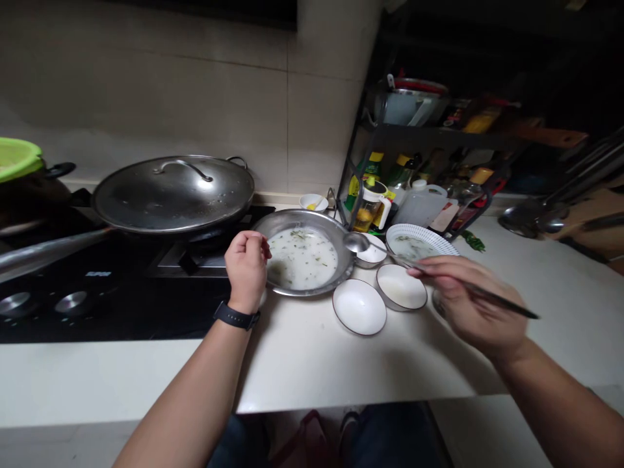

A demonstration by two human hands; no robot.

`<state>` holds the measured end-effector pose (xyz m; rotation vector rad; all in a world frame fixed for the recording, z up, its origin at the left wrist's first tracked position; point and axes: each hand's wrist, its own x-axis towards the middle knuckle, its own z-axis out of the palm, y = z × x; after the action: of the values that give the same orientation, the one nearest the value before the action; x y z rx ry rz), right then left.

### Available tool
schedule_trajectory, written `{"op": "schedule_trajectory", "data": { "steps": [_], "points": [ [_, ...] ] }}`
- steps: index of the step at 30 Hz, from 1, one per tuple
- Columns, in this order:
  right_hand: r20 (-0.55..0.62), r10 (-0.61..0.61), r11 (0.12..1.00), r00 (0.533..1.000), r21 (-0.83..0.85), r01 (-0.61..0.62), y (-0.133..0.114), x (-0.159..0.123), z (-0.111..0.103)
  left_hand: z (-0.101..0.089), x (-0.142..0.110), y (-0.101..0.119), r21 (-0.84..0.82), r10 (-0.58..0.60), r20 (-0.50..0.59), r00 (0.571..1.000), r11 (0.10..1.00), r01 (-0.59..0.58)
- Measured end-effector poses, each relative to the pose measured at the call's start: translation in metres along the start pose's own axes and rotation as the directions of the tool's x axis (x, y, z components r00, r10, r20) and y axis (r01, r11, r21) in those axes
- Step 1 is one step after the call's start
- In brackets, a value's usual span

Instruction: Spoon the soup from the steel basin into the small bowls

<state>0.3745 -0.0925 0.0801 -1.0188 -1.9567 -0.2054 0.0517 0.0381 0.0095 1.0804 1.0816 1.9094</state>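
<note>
My left hand (246, 268), with a dark watch on the wrist, is closed on the near left rim of a steel basin (341, 229) that holds a pale soup with green flecks. My right hand (470, 302) grips the dark handle of a metal ladle (357, 242). The ladle's bowl hovers over a small white bowl (374, 255) just right of the basin. Two more white bowls (359, 307) (402, 287) stand in front. A white ribbed bowl (423, 234) with some soup in it sits behind my right hand.
A lidded wok (173, 193) sits on the black stove (97, 305) to the left, with a green lid (17, 157) at the far left. A rack of bottles and jars (414, 188) stands at the back right. Ladles (531, 218) lie at the right edge. A small dish (313, 202) sits by the wall.
</note>
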Motion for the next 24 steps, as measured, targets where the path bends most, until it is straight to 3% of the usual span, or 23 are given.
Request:
{"op": "schedule_trajectory", "data": {
  "steps": [3,6,12,15,17,18,20,21,22,24],
  "points": [
    [-0.110,0.187,0.981,0.976,-0.026,-0.191,0.010,-0.017,-0.034,0.000,0.000,0.000,0.015,-0.001,0.006,1.000,1.000,0.001],
    [-0.130,0.296,0.949,0.946,-0.071,-0.306,0.019,-0.033,-0.054,0.000,0.000,0.000,0.012,0.006,0.006,1.000,1.000,-0.006],
    [0.087,0.263,0.965,0.961,-0.044,-0.260,0.036,-0.061,-0.061,0.000,0.000,0.001,0.017,0.015,0.000,1.000,1.000,-0.015],
    [0.096,0.348,0.937,0.933,-0.040,-0.346,0.038,-0.075,-0.057,0.000,0.000,0.001,0.010,0.020,0.002,1.000,1.000,-0.020],
    [0.027,0.519,0.855,0.855,0.013,-0.519,0.039,-0.082,-0.054,0.000,0.000,0.001,0.014,0.013,0.006,1.000,1.000,-0.014],
    [-0.016,0.627,0.777,0.778,0.078,-0.625,0.040,-0.084,-0.052,0.000,0.000,0.000,0.018,0.010,0.007,1.000,1.000,-0.010],
    [-0.070,0.818,0.567,0.571,0.269,-0.779,0.044,-0.085,-0.048,0.000,0.000,0.000,0.022,0.007,0.005,1.000,1.000,-0.007],
    [-0.071,0.878,0.463,0.472,0.370,-0.805,0.047,-0.084,-0.046,0.000,0.000,0.000,0.022,0.009,0.004,1.000,1.000,-0.009],
    [-0.061,0.914,0.384,0.402,0.456,-0.803,0.051,-0.082,-0.044,0.000,0.000,0.000,0.020,0.013,0.002,1.000,1.000,-0.013],
    [-0.031,0.936,0.304,0.350,0.571,-0.763,0.059,-0.077,-0.041,0.000,0.000,0.000,0.014,0.019,-0.001,1.000,1.000,-0.019]
  ]
}}
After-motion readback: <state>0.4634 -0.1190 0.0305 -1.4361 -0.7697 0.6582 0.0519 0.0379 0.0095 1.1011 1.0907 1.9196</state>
